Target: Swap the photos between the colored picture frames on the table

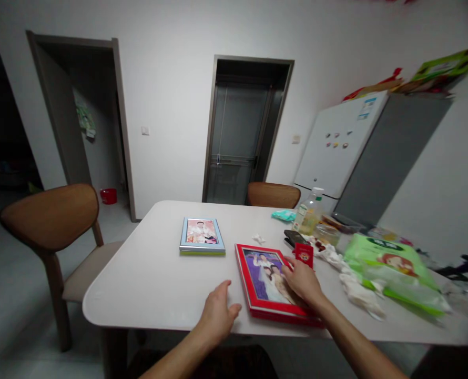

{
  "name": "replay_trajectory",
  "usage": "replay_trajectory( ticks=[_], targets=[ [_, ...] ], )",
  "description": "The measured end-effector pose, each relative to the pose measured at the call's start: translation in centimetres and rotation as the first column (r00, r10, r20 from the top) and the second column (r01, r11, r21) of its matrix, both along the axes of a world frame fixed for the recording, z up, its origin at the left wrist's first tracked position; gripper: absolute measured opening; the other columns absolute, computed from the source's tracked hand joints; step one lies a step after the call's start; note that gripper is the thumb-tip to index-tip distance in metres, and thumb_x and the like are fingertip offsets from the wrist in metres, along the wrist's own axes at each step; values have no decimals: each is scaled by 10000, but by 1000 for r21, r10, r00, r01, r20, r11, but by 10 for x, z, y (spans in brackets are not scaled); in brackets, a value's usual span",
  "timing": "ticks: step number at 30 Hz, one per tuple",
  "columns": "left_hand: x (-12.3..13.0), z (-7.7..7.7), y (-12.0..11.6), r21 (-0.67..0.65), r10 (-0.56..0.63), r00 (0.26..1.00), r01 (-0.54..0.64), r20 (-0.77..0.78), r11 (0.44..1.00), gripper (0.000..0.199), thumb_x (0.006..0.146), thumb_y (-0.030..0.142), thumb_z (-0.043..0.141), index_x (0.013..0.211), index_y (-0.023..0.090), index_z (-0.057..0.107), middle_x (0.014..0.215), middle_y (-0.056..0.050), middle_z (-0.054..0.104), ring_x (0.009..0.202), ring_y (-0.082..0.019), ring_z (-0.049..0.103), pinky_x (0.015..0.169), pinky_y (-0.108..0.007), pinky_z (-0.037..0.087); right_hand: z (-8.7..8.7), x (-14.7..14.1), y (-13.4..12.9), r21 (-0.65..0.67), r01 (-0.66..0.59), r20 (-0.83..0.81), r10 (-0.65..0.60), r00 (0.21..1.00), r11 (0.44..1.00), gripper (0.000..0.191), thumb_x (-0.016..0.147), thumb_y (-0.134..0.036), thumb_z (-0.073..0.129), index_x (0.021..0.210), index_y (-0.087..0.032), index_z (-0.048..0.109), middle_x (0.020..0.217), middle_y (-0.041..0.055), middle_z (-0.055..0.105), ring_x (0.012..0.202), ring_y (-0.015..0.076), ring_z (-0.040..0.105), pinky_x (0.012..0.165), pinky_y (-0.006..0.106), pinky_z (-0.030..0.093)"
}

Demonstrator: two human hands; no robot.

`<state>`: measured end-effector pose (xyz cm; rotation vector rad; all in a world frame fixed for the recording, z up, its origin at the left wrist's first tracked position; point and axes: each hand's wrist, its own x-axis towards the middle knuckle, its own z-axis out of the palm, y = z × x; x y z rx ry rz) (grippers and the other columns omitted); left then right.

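A red picture frame (244,281) with a photo of people in wedding dress lies on the table in front of me; another red layer shows under its near edge. My right hand (303,281) rests over its right side, fingers extended, fingertips partly hidden. Just beyond those fingers is a small red booklet (304,253). My left hand (219,310) hovers left of the frame, apart from it, thumb and fingers spread and holding nothing. Farther back on the left lies a light blue picture frame (183,237) with a portrait, a yellow-green layer beneath it.
The white table (159,295) also bears a black phone-like object (296,238), a bottle (308,213), crumpled tissues (358,295) and a green wipes pack (392,258) on the right. Wooden chairs (52,216) stand left and behind. A fridge (336,145) is back right.
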<state>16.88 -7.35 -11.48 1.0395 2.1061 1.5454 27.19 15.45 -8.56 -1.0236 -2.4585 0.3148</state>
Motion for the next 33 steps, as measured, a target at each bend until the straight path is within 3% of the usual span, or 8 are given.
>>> replay_trajectory(
  ticks=[3, 6, 13, 17, 21, 28, 31, 33],
  targets=[
    [-31, -3, -10, 18, 80, 995, -81, 61, 997, 495, 631, 185, 593, 1108, 108, 484, 1124, -142, 540, 1018, -243, 496, 895, -331, 335, 6, -44, -40, 71, -197, -18, 198, 980, 978, 351, 738, -233, 397, 1037, -151, 560, 1046, 93, 592, 972, 200, 524, 847, 303, 368],
    [-55, -6, -20, 48, 149, 977, -158, 151, 986, 462, 650, 182, 587, 1088, 81, 480, 1115, -168, 537, 994, -235, 519, 862, -318, 373, 3, -100, -80, 103, -433, 46, 430, 901, 895, 365, 712, -223, 465, 1065, -161, 534, 1083, 78, 570, 1002, 181, 494, 875, 293, 345],
    [-75, -8, -33, 142, 197, 893, -275, 405, 951, 363, 637, 188, 641, 969, 97, 526, 1052, -160, 572, 964, -205, 546, 816, -266, 416, -1, -180, -112, 151, -482, 103, 471, 876, 863, 335, 675, -152, 504, 1009, -130, 531, 1004, 127, 563, 941, 217, 474, 803, 311, 342],
    [-80, -7, -35, 191, 181, 816, -333, 549, 923, 403, 661, 274, 635, 992, 89, 499, 996, -156, 588, 894, -193, 580, 758, -282, 447, 1, -177, -116, 173, -523, 142, 504, 852, 835, 190, 695, -114, 445, 841, -129, 566, 906, 107, 560, 886, 201, 465, 770, 296, 334],
    [-80, -2, -35, 274, 115, 765, -360, 633, 892, 409, 670, 354, 615, 960, 80, 523, 854, -124, 630, 780, -180, 615, 691, -284, 469, 4, -152, -134, 177, -591, 129, 577, 807, 787, 195, 677, -154, 492, 866, -154, 538, 918, 67, 525, 870, 180, 443, 769, 285, 334],
    [-52, 23, -37, 488, 81, 835, -394, 544, 779, 372, 673, 354, 593, 961, 119, 568, 1004, -90, 618, 947, -219, 555, 832, -304, 410, 16, -101, -172, -28, -709, -241, 683, 689, 705, 241, 637, -150, 532, 876, -173, 557, 946, 73, 538, 912, 196, 460, 824, 347, 356],
    [-37, 38, -49, 503, 158, 898, -367, 410, 782, 352, 676, 264, 594, 999, 130, 558, 1043, -79, 606, 995, -227, 527, 886, -313, 372, 24, -92, -176, -264, -742, -520, 557, 647, 616, 400, 663, -223, 529, 1061, -190, 502, 1121, 79, 503, 1045, 198, 436, 906, 370, 320],
    [-28, 45, -59, 466, 195, 962, -263, 189, 845, 337, 721, 221, 538, 1051, 154, 531, 1089, -70, 583, 1014, -216, 517, 890, -313, 379, 30, -87, -175, -467, -739, -673, 346, 653, 486, 467, 719, -306, 480, 1169, -197, 415, 1174, 84, 484, 1066, 193, 446, 883, 362, 354]
  ],
)
